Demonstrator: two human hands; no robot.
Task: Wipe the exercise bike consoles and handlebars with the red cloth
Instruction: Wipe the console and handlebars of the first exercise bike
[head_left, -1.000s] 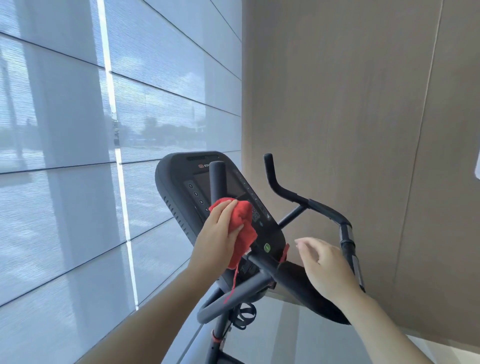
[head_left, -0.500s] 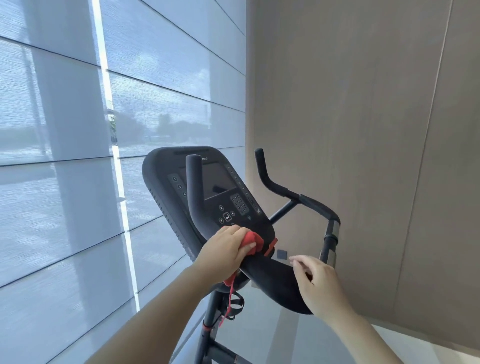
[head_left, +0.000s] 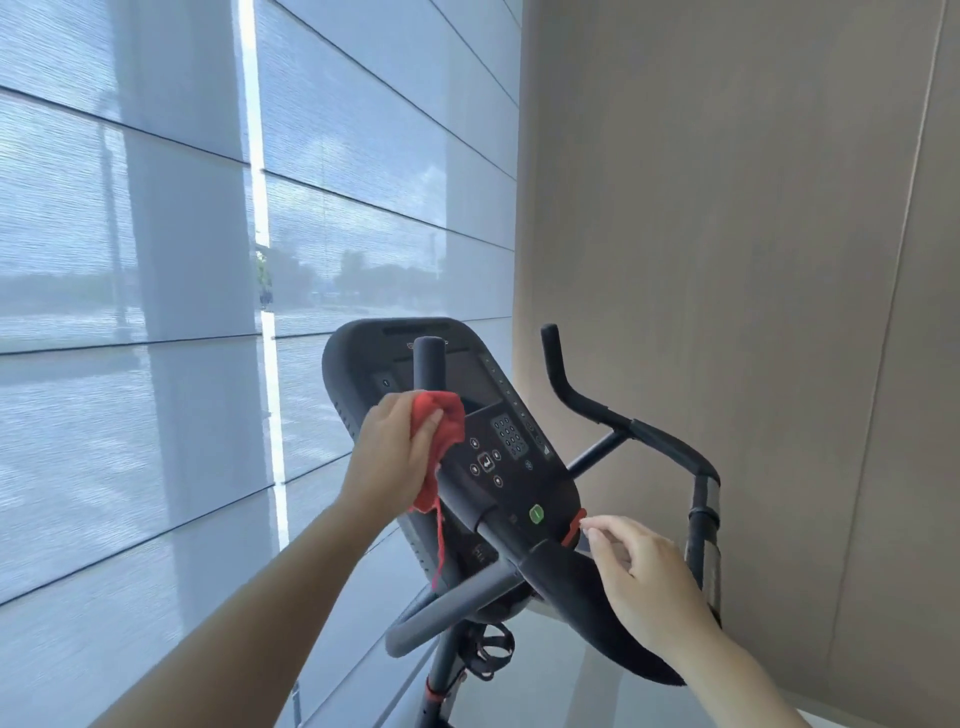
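At the far left a shaded window (head_left: 156, 260) fills the view. Beside it the left hand (head_left: 395, 460) grips the cloth (head_left: 448, 423), fingers curled round the bunched red fabric and the thumb pressed onto it. The wad is wrapped against the left bar (head_left: 430, 364), the upright horn in front of the console (head_left: 524, 467). A loose thread (head_left: 440, 540) hangs from the cloth's lower end. The step in hand looks like wiping this horn, low on its shaft; its upper part and tip stand bare above the cloth. The console face to the right, with its screen and keys, has no cloth on it. At its lower right corner sits a red tab (head_left: 574, 527). The right hand (head_left: 644, 577) hovers just beside the tab over a black pad (head_left: 571, 592), fingers loosely bent and slightly apart, holding nothing. Whether a fingertip touches the tab cannot be told. Further right the right bar (head_left: 597, 410) rises free in front of a beige wall (head_left: 753, 260). The next move likely calls for sliding the wrapped cloth along the horn with a firm squeeze. The cloth would then be carried across to the console and the right bar, with the free hand kept off the keys.
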